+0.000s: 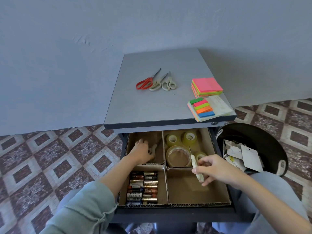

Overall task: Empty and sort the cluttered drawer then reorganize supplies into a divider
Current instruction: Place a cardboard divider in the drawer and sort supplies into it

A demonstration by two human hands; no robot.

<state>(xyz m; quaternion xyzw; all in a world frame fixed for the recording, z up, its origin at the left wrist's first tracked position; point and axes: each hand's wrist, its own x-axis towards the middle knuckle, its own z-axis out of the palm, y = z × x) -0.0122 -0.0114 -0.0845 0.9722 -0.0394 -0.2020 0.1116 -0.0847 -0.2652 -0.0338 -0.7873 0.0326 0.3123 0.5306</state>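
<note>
**A:** What stood where?

**B:** The desk (152, 105) had its drawer (173, 212) pulled open, with a cardboard divider (166, 183) splitting it into four. A bin (263, 137) of scrap paper sat to the right. Tape rolls (179, 154) filled the back-right section and batteries (143, 188) the front-left. The front-right section was bare.

**A:** And on top?

**B:** Sticky notes (207, 86) and three scissors (157, 81) lay there, not yet put away.

**A:** The step in hand?

**B:** Refilling, I judged, with scissors going into the back-left section. The right grip (214, 169) pinched pale scissors (195, 166) above the drawer's right half. The left grip (141, 152) lay on another pair (152, 148) in that back-left section. I couldn't tell whether it clasped them.

**A:** Next?

**B:** Probably carrying the held pair leftward across the divider wall and laying it beside the other.
</note>
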